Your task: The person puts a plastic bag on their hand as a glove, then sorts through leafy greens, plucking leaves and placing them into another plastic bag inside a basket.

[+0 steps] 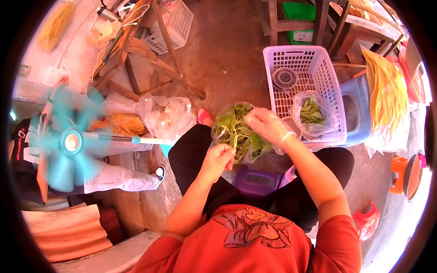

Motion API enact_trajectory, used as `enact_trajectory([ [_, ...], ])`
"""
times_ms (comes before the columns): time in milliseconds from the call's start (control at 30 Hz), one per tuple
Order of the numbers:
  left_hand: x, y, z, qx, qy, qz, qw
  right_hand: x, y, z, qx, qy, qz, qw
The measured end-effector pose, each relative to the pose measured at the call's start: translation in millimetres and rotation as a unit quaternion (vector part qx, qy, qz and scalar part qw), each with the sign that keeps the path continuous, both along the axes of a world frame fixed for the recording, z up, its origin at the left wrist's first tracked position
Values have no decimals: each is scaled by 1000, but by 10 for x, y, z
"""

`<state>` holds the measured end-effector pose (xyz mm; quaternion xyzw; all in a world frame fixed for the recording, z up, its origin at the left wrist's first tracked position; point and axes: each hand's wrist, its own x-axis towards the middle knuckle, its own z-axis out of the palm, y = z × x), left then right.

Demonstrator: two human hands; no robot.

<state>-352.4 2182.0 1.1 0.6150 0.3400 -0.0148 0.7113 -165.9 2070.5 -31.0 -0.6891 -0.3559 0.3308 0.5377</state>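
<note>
My left fingers point(227, 154) pinch a stem point(236, 139); I can't tell what the right hand point(267, 123) grips. The leaves point(258, 144) look light, bruisable; I'd hold stem-first.

Leafy greens point(255, 143) lie left of the basket point(300, 57) holding bagged leaves point(312, 112), with the fan point(72, 142) far left.
</note>
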Motion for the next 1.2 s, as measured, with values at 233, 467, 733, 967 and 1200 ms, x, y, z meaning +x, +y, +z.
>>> enact_trajectory([
  [233,123,-49,-49,48,2,0,999,-72,-28,105,-49,-308,111,944],
  [467,56,-36,-3,-38,-26,-22,999,73,-4,-117,25,-271,-90,958],
  [733,3,133,180,-246,-124,-1,961,-20,-3,119,135,-60,106,983],
  [967,-4,255,220,-272,-147,24,951,-33,-2,215,67,-45,147,986],
  [1200,-1,212,20,-244,-114,24,963,-150,75,157,21,-140,21,990],
])
